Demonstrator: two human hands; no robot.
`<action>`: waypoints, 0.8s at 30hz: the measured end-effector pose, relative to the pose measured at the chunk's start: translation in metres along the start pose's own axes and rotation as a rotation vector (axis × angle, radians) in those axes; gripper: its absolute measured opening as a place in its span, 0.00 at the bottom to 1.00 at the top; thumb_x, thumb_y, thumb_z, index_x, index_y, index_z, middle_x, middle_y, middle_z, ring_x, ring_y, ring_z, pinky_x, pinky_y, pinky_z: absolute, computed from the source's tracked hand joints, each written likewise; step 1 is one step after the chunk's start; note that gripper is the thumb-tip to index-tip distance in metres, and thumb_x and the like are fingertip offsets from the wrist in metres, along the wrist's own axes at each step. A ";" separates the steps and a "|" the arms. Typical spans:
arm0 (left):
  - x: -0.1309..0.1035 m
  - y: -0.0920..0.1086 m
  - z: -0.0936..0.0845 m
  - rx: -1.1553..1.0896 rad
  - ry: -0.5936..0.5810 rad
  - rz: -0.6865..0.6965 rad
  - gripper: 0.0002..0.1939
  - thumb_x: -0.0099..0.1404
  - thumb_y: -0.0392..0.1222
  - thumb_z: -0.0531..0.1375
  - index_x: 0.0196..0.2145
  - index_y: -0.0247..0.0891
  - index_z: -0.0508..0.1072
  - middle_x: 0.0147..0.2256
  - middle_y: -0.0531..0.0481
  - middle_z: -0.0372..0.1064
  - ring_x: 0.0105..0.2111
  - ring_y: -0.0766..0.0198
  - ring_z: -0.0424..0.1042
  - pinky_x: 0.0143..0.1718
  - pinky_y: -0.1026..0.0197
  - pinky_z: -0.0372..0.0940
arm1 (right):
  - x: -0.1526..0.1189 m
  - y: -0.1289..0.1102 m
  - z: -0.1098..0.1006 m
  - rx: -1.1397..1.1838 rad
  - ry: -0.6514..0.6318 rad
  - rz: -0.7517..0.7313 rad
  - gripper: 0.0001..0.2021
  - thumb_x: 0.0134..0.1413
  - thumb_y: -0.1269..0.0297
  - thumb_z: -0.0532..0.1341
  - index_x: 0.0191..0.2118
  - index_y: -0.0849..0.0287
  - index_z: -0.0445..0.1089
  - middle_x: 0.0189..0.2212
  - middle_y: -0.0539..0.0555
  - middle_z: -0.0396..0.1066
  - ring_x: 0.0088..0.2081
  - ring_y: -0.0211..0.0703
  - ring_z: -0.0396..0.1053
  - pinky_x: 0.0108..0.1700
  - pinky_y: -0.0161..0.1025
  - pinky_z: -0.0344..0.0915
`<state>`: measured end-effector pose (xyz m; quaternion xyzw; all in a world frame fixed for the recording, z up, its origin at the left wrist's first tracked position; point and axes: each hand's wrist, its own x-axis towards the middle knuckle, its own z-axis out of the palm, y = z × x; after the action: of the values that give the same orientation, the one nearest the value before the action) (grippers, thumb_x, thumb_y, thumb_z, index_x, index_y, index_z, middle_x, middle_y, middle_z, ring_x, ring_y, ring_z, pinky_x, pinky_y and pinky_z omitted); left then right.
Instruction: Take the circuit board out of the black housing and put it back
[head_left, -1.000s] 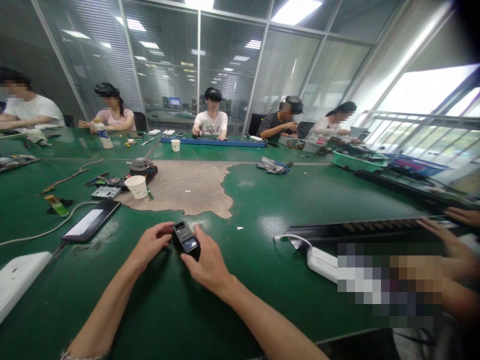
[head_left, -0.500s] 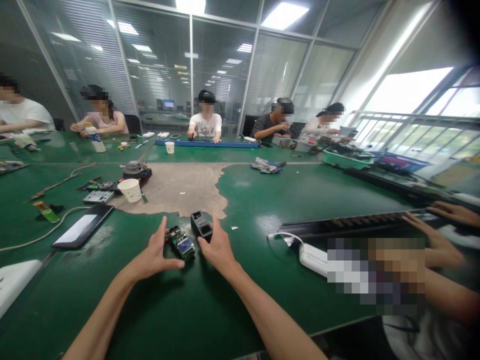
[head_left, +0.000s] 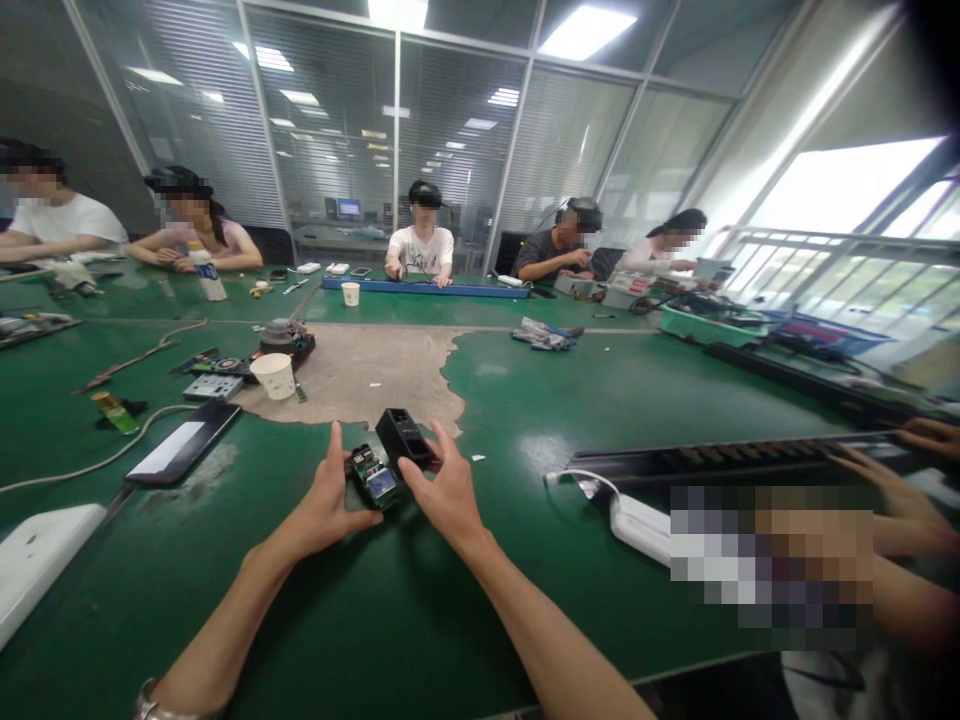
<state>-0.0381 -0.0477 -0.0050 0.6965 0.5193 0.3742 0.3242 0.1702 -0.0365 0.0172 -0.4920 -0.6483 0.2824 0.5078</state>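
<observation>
The left hand [head_left: 324,503] is half open, with its thumb and fingers round the edges of the green board [head_left: 369,473]. The right hand [head_left: 448,492] is bent round the black case [head_left: 403,436], holding it by the side. The board is just left of the case, over the worktop [head_left: 390,635]. The left grip looks loose, so the board might slip and drop. A careless push could also make the hard case scratch the board's little screen [head_left: 381,484].

The circuit board [head_left: 377,483] is left of the casing [head_left: 403,437].
</observation>
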 end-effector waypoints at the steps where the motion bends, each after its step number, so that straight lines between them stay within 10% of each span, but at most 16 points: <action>1: 0.000 0.000 0.000 -0.011 -0.001 0.014 0.71 0.45 0.46 0.71 0.67 0.43 0.20 0.59 0.35 0.55 0.57 0.43 0.61 0.59 0.38 0.51 | -0.001 -0.003 0.000 0.027 -0.005 -0.012 0.36 0.53 0.60 0.63 0.65 0.59 0.51 0.50 0.59 0.72 0.48 0.49 0.73 0.51 0.45 0.70; 18: 0.004 -0.014 -0.009 -0.102 -0.124 0.051 0.62 0.54 0.39 0.64 0.66 0.47 0.17 0.68 0.34 0.35 0.64 0.44 0.51 0.60 0.38 0.52 | -0.018 -0.005 0.023 -0.196 -0.039 -0.149 0.36 0.53 0.56 0.64 0.65 0.58 0.53 0.54 0.61 0.68 0.54 0.56 0.67 0.53 0.53 0.67; 24: 0.009 -0.013 -0.011 -0.136 -0.063 0.039 0.52 0.57 0.38 0.62 0.69 0.42 0.33 0.65 0.34 0.48 0.62 0.47 0.55 0.59 0.43 0.55 | -0.021 -0.008 0.026 -0.231 -0.038 -0.238 0.33 0.54 0.57 0.63 0.64 0.57 0.54 0.55 0.60 0.67 0.54 0.55 0.66 0.54 0.53 0.66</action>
<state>-0.0520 -0.0350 -0.0090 0.6941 0.4687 0.3928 0.3797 0.1430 -0.0558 0.0079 -0.4613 -0.7398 0.1529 0.4653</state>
